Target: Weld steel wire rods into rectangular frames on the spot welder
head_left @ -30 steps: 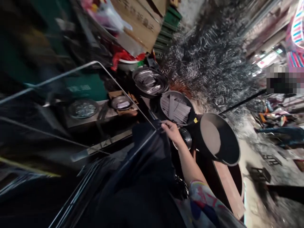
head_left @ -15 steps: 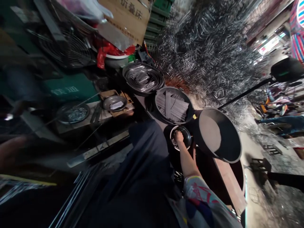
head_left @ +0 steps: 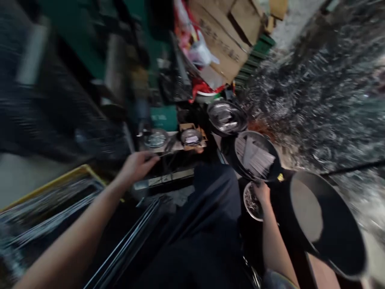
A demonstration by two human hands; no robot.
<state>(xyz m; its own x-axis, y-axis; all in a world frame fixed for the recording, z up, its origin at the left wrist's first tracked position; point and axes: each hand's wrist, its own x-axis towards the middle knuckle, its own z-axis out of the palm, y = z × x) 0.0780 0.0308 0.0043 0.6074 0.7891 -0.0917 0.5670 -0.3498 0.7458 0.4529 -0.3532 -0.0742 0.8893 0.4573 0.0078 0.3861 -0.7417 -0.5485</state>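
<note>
At the left, my left hand (head_left: pixel 138 165) is lifted in front of a narrow bench, its thumb and fingers drawn together. A faint thin line runs by its fingertips, too blurred to name. On the other side, my right hand (head_left: pixel 262 192) is closed at the upper edge of a small white-rimmed bowl (head_left: pixel 246 200). Small metal pieces (head_left: pixel 252 200) lie in that bowl; whatever the right fingers hold is hidden. Just beyond stands a dark round pan of straight metal strips (head_left: pixel 255 156). To its right is a large black pan (head_left: pixel 337 228) with a pale patch inside.
A pan of coiled metal strips (head_left: pixel 225 116) stands farther back. The bench carries a dish of small shiny parts (head_left: pixel 155 138) and a metal bowl with a white piece (head_left: pixel 191 137). A yellow-edged crate (head_left: pixel 45 186) sits at left. Tangled wire (head_left: pixel 325 80) is heaped at right.
The view has swung left. My left arm has come in from the left edge, its hand now before the bench. My right hand has risen from inside the small bowl to its edge.
</note>
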